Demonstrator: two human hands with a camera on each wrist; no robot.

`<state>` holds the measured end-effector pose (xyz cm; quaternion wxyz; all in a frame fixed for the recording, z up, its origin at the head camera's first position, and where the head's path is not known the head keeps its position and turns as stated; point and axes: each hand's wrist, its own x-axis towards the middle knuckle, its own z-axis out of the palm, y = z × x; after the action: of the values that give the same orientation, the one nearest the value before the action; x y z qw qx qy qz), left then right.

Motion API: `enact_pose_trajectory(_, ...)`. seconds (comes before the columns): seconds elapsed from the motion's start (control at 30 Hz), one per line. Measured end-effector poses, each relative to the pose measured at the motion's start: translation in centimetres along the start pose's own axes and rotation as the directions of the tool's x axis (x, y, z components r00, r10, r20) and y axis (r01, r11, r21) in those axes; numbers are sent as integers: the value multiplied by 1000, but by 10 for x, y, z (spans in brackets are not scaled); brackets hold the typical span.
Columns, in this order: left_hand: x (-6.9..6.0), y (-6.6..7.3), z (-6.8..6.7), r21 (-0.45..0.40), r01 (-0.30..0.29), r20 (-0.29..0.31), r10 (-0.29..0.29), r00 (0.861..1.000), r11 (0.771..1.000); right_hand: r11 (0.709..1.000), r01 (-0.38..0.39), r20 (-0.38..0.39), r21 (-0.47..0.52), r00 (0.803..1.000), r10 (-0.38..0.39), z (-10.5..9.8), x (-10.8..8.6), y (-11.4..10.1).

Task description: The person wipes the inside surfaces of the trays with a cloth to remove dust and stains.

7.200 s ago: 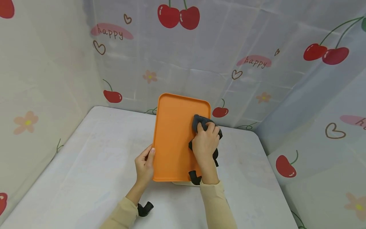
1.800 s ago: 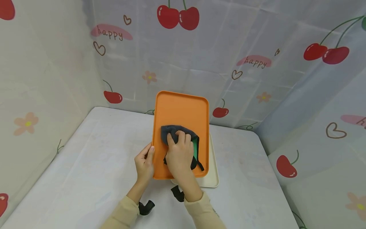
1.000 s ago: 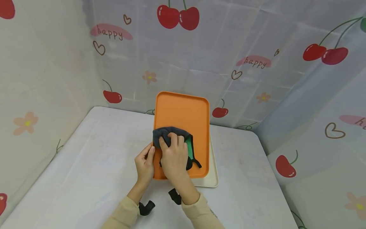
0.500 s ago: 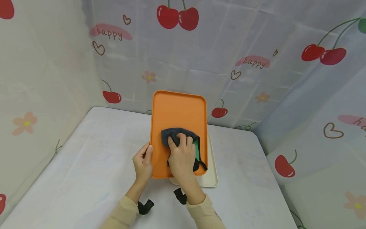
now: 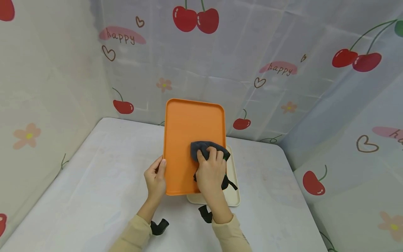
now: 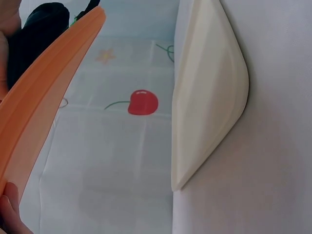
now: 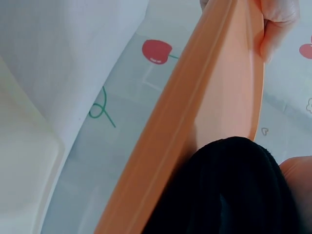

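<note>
My left hand [image 5: 155, 180] holds an orange tray [image 5: 189, 122] by its left edge, thumb on the front. The tray is tilted up, its inner face towards me. On its lower right part my right hand [image 5: 211, 175] presses a dark grey cloth [image 5: 201, 146], fingers curled into it. A black strip of the cloth hangs past the tray's right edge. In the right wrist view the dark cloth [image 7: 229, 180] lies against the tray's face. Below and behind is a cream tray [image 5: 233, 196]; the left wrist view shows the orange tray apart from this cream tray [image 6: 209, 87].
The white-covered table [image 5: 119, 182] extends around both trays. Curtains [image 5: 201, 63] with printed cherries stand behind and at both sides. Each wrist carries a black bracket-like piece [image 5: 160, 227] near the beige sleeves.
The cloth was at the tray's upper right, then came lower and left to the left edge; over the last second it has slid right. The orange tray has shifted slightly left.
</note>
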<state>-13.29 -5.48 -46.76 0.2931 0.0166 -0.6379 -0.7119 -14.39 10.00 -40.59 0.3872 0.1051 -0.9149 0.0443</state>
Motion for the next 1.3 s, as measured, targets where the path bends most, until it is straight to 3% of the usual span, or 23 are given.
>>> enact_pose_trajectory(0.27,2,5,-4,-3,34,-20,-34,999,999,996,-80,8,-44,997,80,1,0,20)
enact_pose_trajectory(0.57,3,3,-4,-12,9,-19,-9,1000,1000,987,-154,49,-54,987,156,0,-1,35)
enact_pose_trajectory(0.9,3,2,-1,-12,11,-20,-11,1000,1000,983,-180,62,-25,981,181,0,-4,31)
enact_pose_trajectory(1.3,1,5,3,-26,29,6,-28,1000,999,992,-125,30,5,992,125,-1,-9,10)
